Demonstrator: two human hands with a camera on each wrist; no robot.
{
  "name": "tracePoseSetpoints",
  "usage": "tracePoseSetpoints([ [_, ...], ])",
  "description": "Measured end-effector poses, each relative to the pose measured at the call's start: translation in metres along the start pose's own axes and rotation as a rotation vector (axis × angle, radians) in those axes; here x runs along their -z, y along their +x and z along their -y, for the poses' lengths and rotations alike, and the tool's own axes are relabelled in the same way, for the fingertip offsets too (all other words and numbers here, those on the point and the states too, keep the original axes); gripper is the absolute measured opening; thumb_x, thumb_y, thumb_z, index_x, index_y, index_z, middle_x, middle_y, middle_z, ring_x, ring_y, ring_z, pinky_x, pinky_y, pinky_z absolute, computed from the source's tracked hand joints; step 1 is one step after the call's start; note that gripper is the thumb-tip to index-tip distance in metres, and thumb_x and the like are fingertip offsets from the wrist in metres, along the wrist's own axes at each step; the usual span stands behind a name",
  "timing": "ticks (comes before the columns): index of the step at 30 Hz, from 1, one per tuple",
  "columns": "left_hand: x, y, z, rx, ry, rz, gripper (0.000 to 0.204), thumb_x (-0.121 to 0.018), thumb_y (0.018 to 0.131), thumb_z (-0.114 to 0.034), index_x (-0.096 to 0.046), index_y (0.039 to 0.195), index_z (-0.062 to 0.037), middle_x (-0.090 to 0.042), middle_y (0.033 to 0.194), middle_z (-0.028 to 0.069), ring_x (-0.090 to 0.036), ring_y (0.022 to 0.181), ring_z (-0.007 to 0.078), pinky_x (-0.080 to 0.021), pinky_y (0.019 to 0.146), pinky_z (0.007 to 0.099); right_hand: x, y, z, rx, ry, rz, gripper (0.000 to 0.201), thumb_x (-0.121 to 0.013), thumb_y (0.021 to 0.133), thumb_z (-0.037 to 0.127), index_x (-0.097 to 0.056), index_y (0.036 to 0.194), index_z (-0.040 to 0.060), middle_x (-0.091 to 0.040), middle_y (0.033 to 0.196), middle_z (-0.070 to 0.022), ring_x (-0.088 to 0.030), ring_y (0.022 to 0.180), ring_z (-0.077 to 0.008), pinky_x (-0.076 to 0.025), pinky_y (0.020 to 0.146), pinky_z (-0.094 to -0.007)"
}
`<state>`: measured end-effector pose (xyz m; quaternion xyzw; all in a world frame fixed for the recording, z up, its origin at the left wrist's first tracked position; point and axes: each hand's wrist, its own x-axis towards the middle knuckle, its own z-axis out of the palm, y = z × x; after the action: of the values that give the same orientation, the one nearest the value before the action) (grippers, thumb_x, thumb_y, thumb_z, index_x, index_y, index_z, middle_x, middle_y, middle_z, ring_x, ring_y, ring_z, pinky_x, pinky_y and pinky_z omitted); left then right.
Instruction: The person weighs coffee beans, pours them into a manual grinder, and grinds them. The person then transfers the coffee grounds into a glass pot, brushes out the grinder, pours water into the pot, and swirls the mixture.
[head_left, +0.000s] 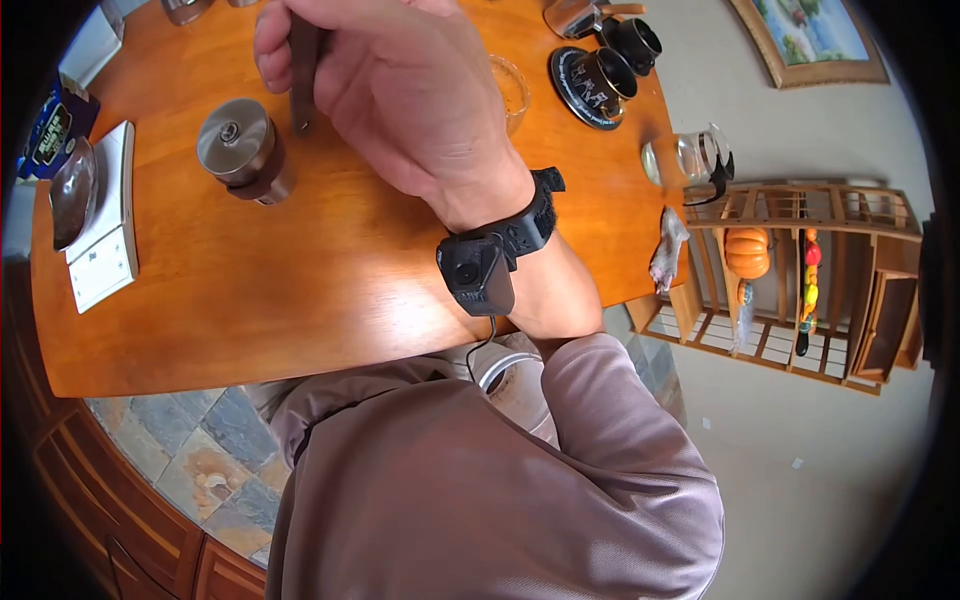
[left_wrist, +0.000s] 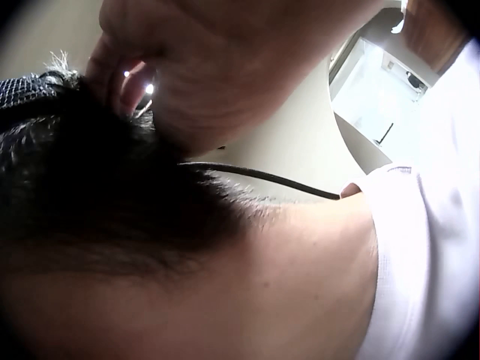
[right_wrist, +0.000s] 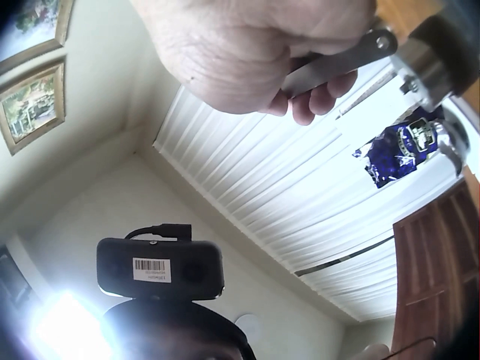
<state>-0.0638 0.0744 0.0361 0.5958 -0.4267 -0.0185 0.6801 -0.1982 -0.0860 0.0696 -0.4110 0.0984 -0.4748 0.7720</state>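
In the head view my right hand [head_left: 410,100] is raised over the table and grips a flat metal grinder crank [head_left: 304,75]. The right wrist view shows fingers curled round this crank [right_wrist: 341,66], with its holed end sticking out. Left of the hand a steel coffee grinder [head_left: 240,150] with a brown band stands upright, its top shaft bare. My left hand [left_wrist: 225,67] shows only in the left wrist view, up against dark hair [left_wrist: 97,180] beside a mesh strap [left_wrist: 30,91]; its fingertips are partly hidden there.
On the wooden table [head_left: 200,320] lie a white scale [head_left: 105,260] with a dark dish [head_left: 75,195], and a blue bag [head_left: 60,125]. A glass dish [head_left: 510,95], black cup [head_left: 603,80] on a saucer and a glass carafe [head_left: 695,158] stand to the right.
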Motion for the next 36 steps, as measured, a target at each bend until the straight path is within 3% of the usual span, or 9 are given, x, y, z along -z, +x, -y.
tracePoseSetpoints([
  [5, 0.003, -0.002, -0.002, -0.001, 0.038, -0.007, 0.023, -0.063, 0.097, -0.009, -0.065, 0.118, 0.0, -0.069, 0.106, 0.008, -0.063, 0.088, 0.0144, -0.05, 0.071, 0.0242, 0.01, 0.0, 0.01, -0.156, 0.0, 0.088, 0.01, -0.059, 0.102, 0.016, -0.06, 0.103, 0.0062, -0.062, 0.083, -0.0025, -0.058, 0.073, -0.0096, -0.049, 0.064, -0.0221],
  [7, 0.006, -0.004, 0.0, -0.005, 0.044, -0.01, 0.023, -0.063, 0.097, -0.009, -0.065, 0.118, 0.0, -0.069, 0.106, 0.008, -0.063, 0.088, 0.0144, -0.05, 0.071, 0.0243, 0.005, -0.003, 0.017, -0.167, -0.012, 0.102, 0.012, -0.053, 0.107, 0.017, -0.059, 0.105, 0.0073, -0.062, 0.094, -0.0016, -0.057, 0.083, -0.0061, -0.048, 0.072, -0.0181],
  [11, 0.011, -0.001, -0.001, -0.026, 0.086, -0.003, 0.023, -0.063, 0.097, -0.009, -0.065, 0.118, 0.0, -0.069, 0.106, 0.0081, -0.063, 0.088, 0.0146, -0.05, 0.071, 0.0245, 0.005, -0.001, 0.025, -0.198, 0.15, 0.193, 0.011, -0.055, 0.106, 0.017, -0.059, 0.106, 0.0066, -0.062, 0.091, -0.002, -0.057, 0.081, -0.0071, -0.048, 0.073, -0.0188],
  [14, 0.014, -0.002, 0.0, -0.034, 0.103, 0.011, 0.023, -0.063, 0.097, -0.009, -0.065, 0.118, 0.0001, -0.069, 0.106, 0.0082, -0.063, 0.088, 0.0147, -0.05, 0.071, 0.0246, 0.003, -0.002, 0.017, -0.168, 0.008, 0.076, 0.013, -0.055, 0.106, 0.018, -0.059, 0.107, 0.0055, -0.061, 0.091, -0.0023, -0.056, 0.081, -0.0079, -0.048, 0.074, -0.0194],
  [16, 0.012, -0.008, 0.0, -0.023, 0.102, -0.002, 0.023, -0.063, 0.096, -0.009, -0.065, 0.118, 0.0001, -0.069, 0.106, 0.0082, -0.063, 0.088, 0.0148, -0.05, 0.071, 0.0247, 0.011, -0.001, 0.01, -0.038, 0.056, 0.232, 0.015, -0.055, 0.106, 0.018, -0.059, 0.107, 0.0045, -0.061, 0.091, -0.0028, -0.056, 0.082, -0.0087, -0.047, 0.075, -0.0198],
  [19, 0.014, -0.016, -0.001, -0.012, 0.122, -0.027, 0.023, -0.063, 0.096, -0.01, -0.065, 0.118, 0.0001, -0.069, 0.106, 0.0083, -0.063, 0.088, 0.0149, -0.05, 0.071, 0.0248, 0.005, 0.0, 0.031, -0.234, 0.126, 0.197, 0.016, -0.055, 0.106, 0.019, -0.059, 0.107, 0.0041, -0.061, 0.091, -0.0029, -0.055, 0.082, -0.0088, -0.047, 0.075, -0.0197],
  [22, 0.019, -0.018, -0.001, -0.015, 0.143, -0.033, 0.023, -0.063, 0.096, -0.01, -0.065, 0.117, 0.0001, -0.069, 0.106, 0.0083, -0.063, 0.088, 0.015, -0.051, 0.071, 0.025, -0.004, -0.003, 0.024, -0.16, -0.007, 0.09, 0.016, -0.055, 0.105, 0.019, -0.059, 0.106, 0.0042, -0.061, 0.091, -0.0029, -0.055, 0.082, -0.0086, -0.047, 0.074, -0.0196],
  [25, 0.025, -0.013, -0.003, -0.049, 0.168, -0.044, 0.023, -0.063, 0.096, -0.01, -0.065, 0.117, 0.0001, -0.069, 0.106, 0.0084, -0.063, 0.089, 0.0152, -0.051, 0.071, 0.0251, 0.014, 0.004, 0.012, -0.106, 0.061, 0.248, 0.016, -0.054, 0.105, 0.02, -0.059, 0.105, 0.0044, -0.061, 0.091, -0.003, -0.055, 0.082, -0.0085, -0.047, 0.075, -0.0198],
  [36, 0.032, -0.001, -0.005, -0.124, 0.213, -0.058, 0.023, -0.064, 0.096, -0.011, -0.064, 0.117, 0.0002, -0.069, 0.105, 0.0086, -0.063, 0.089, 0.0156, -0.051, 0.072, 0.0256, 0.005, -0.003, 0.031, -0.182, 0.143, 0.237, 0.014, -0.055, 0.106, 0.019, -0.059, 0.103, 0.006, -0.061, 0.089, -0.0023, -0.055, 0.082, -0.0081, -0.047, 0.075, -0.0198],
])
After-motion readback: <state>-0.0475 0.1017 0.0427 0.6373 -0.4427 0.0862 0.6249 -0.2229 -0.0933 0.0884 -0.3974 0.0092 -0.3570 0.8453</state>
